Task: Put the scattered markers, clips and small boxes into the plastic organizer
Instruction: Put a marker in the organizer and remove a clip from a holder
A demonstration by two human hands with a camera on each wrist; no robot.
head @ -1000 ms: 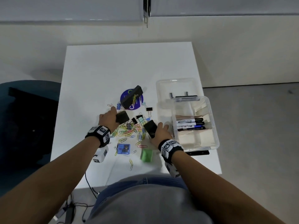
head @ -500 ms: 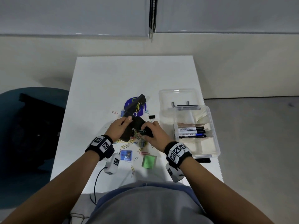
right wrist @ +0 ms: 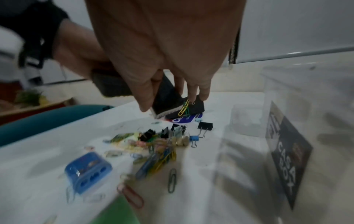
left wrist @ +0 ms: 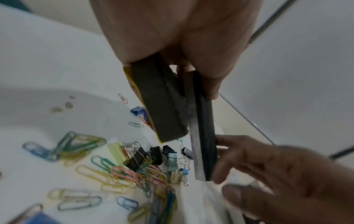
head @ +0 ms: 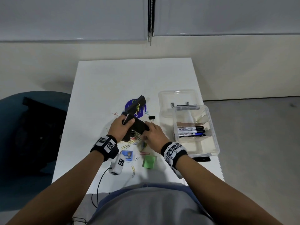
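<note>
Right wrist view: black label point(right wrist: 287, 153) reads "CASA"

We read "CASA" and under it what looks like "BOT" in pale letters on a dark label point(right wrist: 289, 153) seen through the clear plastic organizer point(right wrist: 249, 159). Print on the markers point(head: 190, 131) is too small for us.

- White table point(head: 113, 82) filling the frame's centre.
- Teal chair point(head: 14, 127) at the left edge, with a black bag point(head: 40, 135) on its seat.
- Grey window blinds point(head: 73, 17) along the top, beaded cord point(head: 150, 18) hanging at top centre.
- Cream wall point(head: 243, 62) below the blinds.
- Grey floor point(head: 259, 143) at right.
- Black cable point(head: 99, 184) trailing off the table's lower edge.
</note>
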